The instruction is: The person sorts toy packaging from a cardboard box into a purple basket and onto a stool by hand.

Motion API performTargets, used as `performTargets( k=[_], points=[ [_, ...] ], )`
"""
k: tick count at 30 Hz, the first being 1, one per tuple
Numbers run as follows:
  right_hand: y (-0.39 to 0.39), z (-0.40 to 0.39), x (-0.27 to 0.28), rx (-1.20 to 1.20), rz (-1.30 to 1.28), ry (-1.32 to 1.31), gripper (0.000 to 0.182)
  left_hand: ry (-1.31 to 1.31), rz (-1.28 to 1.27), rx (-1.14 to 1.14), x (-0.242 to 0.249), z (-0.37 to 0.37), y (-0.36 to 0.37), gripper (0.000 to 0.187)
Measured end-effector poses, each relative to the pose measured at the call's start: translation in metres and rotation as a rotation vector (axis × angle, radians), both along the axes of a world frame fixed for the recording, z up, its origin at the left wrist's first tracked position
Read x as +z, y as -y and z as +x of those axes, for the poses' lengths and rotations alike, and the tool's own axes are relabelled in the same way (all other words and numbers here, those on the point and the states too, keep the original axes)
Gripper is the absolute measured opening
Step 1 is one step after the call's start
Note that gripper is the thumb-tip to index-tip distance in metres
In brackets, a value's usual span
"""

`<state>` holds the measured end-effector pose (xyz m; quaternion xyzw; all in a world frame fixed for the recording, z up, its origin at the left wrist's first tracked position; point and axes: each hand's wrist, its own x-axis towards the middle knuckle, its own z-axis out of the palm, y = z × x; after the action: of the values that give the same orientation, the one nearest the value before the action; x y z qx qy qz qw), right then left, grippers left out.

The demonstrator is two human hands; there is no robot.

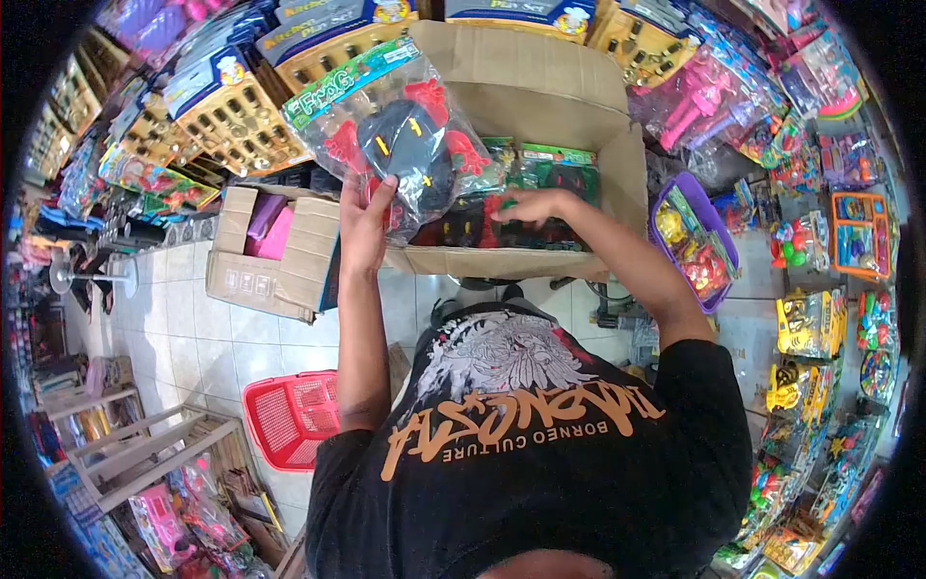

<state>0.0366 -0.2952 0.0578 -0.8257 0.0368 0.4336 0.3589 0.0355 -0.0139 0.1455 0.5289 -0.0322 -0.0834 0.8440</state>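
Note:
My left hand (pixel 363 224) grips the lower edge of a clear plastic bag holding a frog toy (pixel 410 145), black with yellow marks and red webbed feet. Its green header card reads "Frog". The bag is raised over the left side of an open cardboard box (pixel 617 174), tilted to the left. Inside the box lie several bagged toys (pixel 555 179) in black, red and green. My right hand (pixel 535 206) is down in the box, its bent fingers closed at the edge of one of these bags; the fingertips are partly hidden among the packs.
A smaller carton (pixel 260 282) with pink and purple things stands left. A red plastic basket (pixel 289 415) sits on the tiled floor, and a purple basket (pixel 714 241) of bagged toys stands right. Kitchen play sets (pixel 227 121) line the back. A fan (pixel 92 275) stands far left.

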Motion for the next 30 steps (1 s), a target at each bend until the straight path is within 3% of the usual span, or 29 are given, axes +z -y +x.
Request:
performTargets(
  k=[1, 2, 4, 8, 11, 15, 16, 17, 19, 23, 24, 30],
  points=[
    [-0.009, -0.001, -0.001, 0.005, -0.106, -0.149, 0.104, -0.06, 0.024, 0.058, 0.001, -0.003, -0.007, 0.05],
    [-0.016, 0.0, -0.008, 0.019, -0.11, -0.146, 0.104, -0.061, -0.009, 0.086, -0.001, -0.005, -0.013, 0.052],
    [-0.03, -0.001, -0.022, 0.09, -0.3, 0.235, 0.116, -0.045, -0.036, 0.104, -0.005, -0.008, -0.025, 0.053],
    [-0.039, 0.001, -0.049, -0.008, -0.207, 0.176, 0.12, -0.023, -0.082, 0.119, -0.019, -0.015, -0.044, 0.053],
    [-0.038, 0.002, -0.039, -0.034, -0.158, 0.083, 0.124, -0.023, -0.052, 0.164, -0.031, -0.019, -0.052, 0.053],
    [-0.024, 0.0, -0.05, -0.074, -0.078, 0.336, 0.107, -0.067, -0.071, 0.174, -0.034, -0.023, -0.058, 0.051],
    [-0.024, 0.0, -0.049, -0.19, 0.049, 0.422, 0.098, -0.05, -0.065, 0.181, -0.035, -0.023, -0.058, 0.05],
    [-0.02, 0.0, -0.046, -0.195, 0.044, 0.424, 0.098, -0.031, -0.059, 0.189, -0.035, -0.022, -0.058, 0.05],
    [-0.026, -0.004, -0.011, -0.498, 0.178, 0.262, 0.09, -0.036, -0.062, 0.195, -0.04, -0.02, -0.059, 0.046],
    [0.0, -0.01, -0.003, -0.517, 0.185, 0.431, 0.084, -0.079, -0.076, 0.194, -0.031, -0.019, -0.054, 0.048],
    [0.003, -0.016, 0.001, -0.543, 0.176, 0.577, 0.074, -0.02, -0.091, 0.208, -0.034, -0.016, -0.051, 0.048],
    [0.043, -0.052, 0.042, -0.698, 0.367, 0.78, 0.043, 0.038, -0.037, 0.174, -0.041, -0.01, -0.034, 0.049]
  ],
)
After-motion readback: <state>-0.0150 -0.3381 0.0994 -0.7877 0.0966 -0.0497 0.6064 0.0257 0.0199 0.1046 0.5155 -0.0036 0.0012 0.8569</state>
